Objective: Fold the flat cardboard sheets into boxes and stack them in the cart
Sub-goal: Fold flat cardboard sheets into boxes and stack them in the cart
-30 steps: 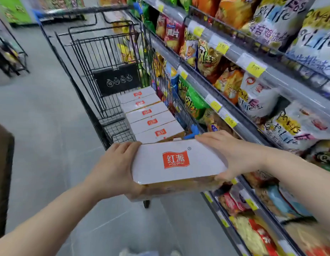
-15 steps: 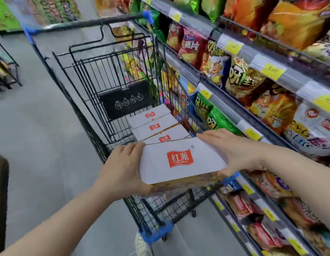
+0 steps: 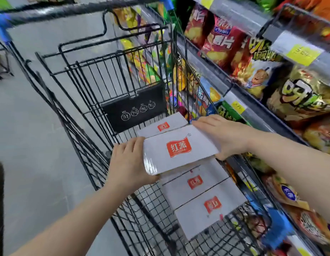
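Left hand is clamped on the near-left end of the folded box, thumb tucked underneath, fingers curled up over the edge. The right hand lies flatter on the far-right end, fingers stretched across the top corner, thumb hidden below, so the box is pinched between the two. It hangs white face up, red logo showing, inside the mouth of the cart, above the row of boxes already lying on the cart floor. Its long axis runs from one hand to the other, across the cart, and that matches how the boxes below seem to lie. Here's what matters: from the held box the row carries on toward the cart's near end, two logos plain to see there, and one more box peeks out on the far side by the black child-seat flap. So the drop looks to be straight down, with the box tilted a little, left end lower. The right hand is nearer the shelf of snack bags that presses against the cart's right wall, so that side has less room to let go.
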A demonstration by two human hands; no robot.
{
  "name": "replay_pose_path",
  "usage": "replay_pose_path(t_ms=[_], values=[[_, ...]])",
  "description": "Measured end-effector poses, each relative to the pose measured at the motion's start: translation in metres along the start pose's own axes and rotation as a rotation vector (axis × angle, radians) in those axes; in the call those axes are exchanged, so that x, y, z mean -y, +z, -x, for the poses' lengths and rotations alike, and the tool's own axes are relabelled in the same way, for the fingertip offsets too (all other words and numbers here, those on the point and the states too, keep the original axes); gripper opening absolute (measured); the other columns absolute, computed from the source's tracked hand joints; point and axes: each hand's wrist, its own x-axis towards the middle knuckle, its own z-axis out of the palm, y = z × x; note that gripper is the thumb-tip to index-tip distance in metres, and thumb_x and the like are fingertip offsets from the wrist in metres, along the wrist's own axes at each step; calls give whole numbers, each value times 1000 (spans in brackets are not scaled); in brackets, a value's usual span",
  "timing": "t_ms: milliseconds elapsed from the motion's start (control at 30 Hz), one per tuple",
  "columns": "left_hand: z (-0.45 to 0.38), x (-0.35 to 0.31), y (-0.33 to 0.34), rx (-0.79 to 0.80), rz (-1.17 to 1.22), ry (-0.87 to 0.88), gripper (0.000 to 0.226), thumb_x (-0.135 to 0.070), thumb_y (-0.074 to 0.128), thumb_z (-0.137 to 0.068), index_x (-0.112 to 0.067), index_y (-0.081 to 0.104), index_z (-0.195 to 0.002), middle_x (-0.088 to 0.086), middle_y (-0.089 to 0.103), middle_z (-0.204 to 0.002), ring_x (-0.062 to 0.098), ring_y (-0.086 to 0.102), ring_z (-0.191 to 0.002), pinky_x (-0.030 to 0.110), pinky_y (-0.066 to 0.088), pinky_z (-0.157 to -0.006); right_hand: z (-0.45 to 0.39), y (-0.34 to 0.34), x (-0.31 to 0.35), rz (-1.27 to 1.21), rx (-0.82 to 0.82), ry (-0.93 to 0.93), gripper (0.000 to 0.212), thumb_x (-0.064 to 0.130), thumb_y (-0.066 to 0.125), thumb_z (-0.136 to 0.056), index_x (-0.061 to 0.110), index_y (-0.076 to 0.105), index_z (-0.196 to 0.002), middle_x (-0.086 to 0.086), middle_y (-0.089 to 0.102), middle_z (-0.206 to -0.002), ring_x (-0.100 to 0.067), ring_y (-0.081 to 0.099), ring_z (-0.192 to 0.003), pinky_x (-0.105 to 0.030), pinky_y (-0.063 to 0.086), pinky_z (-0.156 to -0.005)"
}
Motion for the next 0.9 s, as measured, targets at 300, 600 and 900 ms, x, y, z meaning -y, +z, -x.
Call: replay_pose_path(t_ms=[300, 600, 900], values=[[-94, 20, 32, -142, 80, -157, 100, -45, 76, -62, -18, 19, -139, -1, 31, -142, 18, 24, -130, 29, 17, -110, -117, -12, -55, 45, -75, -118, 105, 37, 69, -74, 20, -5, -146, 0, 6, -153, -22, 1, -142, -29, 4, -116], [-177, 40, 46, -73, 190, -193, 95, -29, 77, -64, -18, 18, -138, -1, 25, -140, 7, 8, -125, 29, 11, -111, -196, -3, -92, 33, -62, -100, 108, 28, 72, -71, 18, -6, -145, -2, 6, -152, -23, 2, -141, -30, 7, -117], [-219, 58, 46, 105, 190, -247, 104, -31, 76, -67, -10, 9, -144, 5, 13, -152, 21, 5, -140, 31, 4, -114, -235, -3, -103, -44, 53, -66, 96, 15, 63, -82, 12, -9, -146, -4, -12, -155, -24, -11, -143, -34, 4, -116]])
